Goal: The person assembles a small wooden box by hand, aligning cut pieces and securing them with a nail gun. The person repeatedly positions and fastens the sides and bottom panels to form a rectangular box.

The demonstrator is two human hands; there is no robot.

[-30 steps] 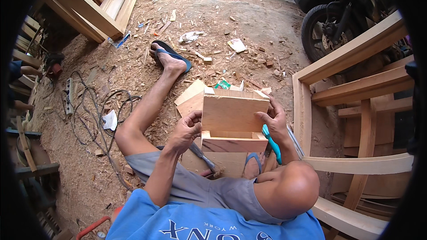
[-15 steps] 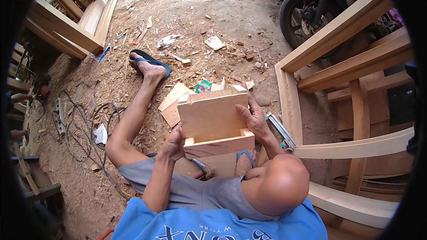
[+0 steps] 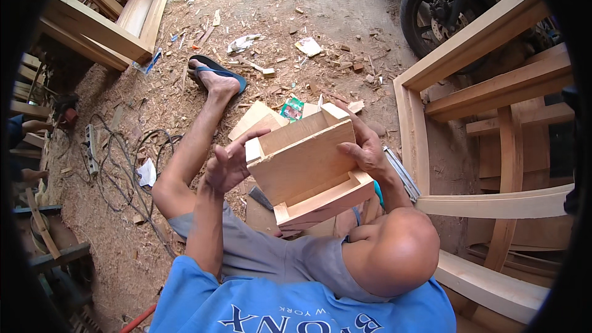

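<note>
A wooden box (image 3: 305, 163) of pale boards, with a ledge along its near side, is held tilted above my lap. My right hand (image 3: 365, 148) grips its right end, thumb on the front board and fingers behind. My left hand (image 3: 229, 165) is beside the left end, fingers spread and holding nothing; whether a fingertip touches the box I cannot tell. Below the left hand lies a dark metal tool head (image 3: 260, 197), partly hidden by the box. A long silver tool (image 3: 401, 171) lies beyond my right forearm. Pale board offcuts (image 3: 251, 118) and a green packet (image 3: 292, 110) lie behind the box.
Wooden frames stand at the right (image 3: 414, 142) and far left (image 3: 102, 24). A motorcycle wheel (image 3: 425, 21) is at the far right. Black cables (image 3: 120, 179) and a power strip (image 3: 91, 148) lie on the left. Shavings and scraps cover the ground. Another person's hand (image 3: 34, 126) shows at the left edge.
My left hand has come off the box's left side and opened. The box, still in my right hand, has tilted, its right end higher, and moved slightly right.
</note>
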